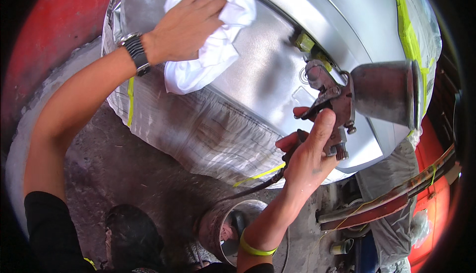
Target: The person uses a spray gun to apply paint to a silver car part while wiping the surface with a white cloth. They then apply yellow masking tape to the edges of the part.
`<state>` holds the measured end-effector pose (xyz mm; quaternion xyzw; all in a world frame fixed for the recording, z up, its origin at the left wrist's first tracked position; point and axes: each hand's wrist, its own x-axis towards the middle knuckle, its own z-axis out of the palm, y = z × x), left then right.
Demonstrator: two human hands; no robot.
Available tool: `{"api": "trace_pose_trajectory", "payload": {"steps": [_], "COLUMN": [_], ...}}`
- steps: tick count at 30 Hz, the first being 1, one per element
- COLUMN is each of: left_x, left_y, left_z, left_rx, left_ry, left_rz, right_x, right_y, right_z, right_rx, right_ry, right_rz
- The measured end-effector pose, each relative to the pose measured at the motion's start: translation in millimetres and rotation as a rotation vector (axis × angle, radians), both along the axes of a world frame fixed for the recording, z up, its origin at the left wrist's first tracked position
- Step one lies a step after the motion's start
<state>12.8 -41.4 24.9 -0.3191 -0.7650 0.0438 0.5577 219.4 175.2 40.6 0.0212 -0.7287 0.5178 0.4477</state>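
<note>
Pressing white cloth (218, 55) onto silver panel (258, 65) with flat left hand (186, 29): keep pressure even, hold spray gun (346, 93), clasped in right hand (310, 159), clear!

White cloth (220, 54) (crumpled), paint-stained spray gun (343, 94)

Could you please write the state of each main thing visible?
White cloth: crumpled, on silver panel
Silver panel: shiny, partly covered
Left hand: laid over white cloth
Spray gun: stained, held
Right hand: closed around spray gun
Masking sheet: wrinkled, taped
Yellow tape: stuck down
Bucket: uncovered, things inside
Wristwatch: fastened
</note>
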Motion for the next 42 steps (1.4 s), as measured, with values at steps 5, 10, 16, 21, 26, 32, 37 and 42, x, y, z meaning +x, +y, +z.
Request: {"api": "trace_pose_trajectory", "payload": {"steps": [5,10,16,21,26,32,37,42], "left_x": [5,1,-3,-7,-3,1,15,-8], "left_y": [-10,-15,-22,-21,-20,13,70,79], "left_z": [-27,-43,-65,-67,-62,-59,-46,-57], "left_rx": [0.095,0.056,0.039,0.02,0.037,-0.018,-0.05,0.018], "left_ry": [0.001,-0.027,-0.089,-0.071,-0.15,-0.172,-0.167,-0.071], "left_rz": [-0.057,-0.105,-0.189,-0.193,-0.108,-0.22,-0.403,-0.398], "right_x": [-14,-25,-29,-29,-16,16,63,98], "right_y": [-12,-16,-28,-37,-29,34,98,194], "right_z": [7,7,6,8,6,-4,2,5], "right_rx": [-0.013,-0.03,-0.063,-0.099,-0.196,-0.121,-0.09,-0.102], "right_ry": [0.022,0.027,0.013,-0.026,-0.058,-0.086,-0.095,-0.081], "right_rz": [0.004,0.007,0.101,0.226,0.239,-0.052,-0.169,-0.443]}}
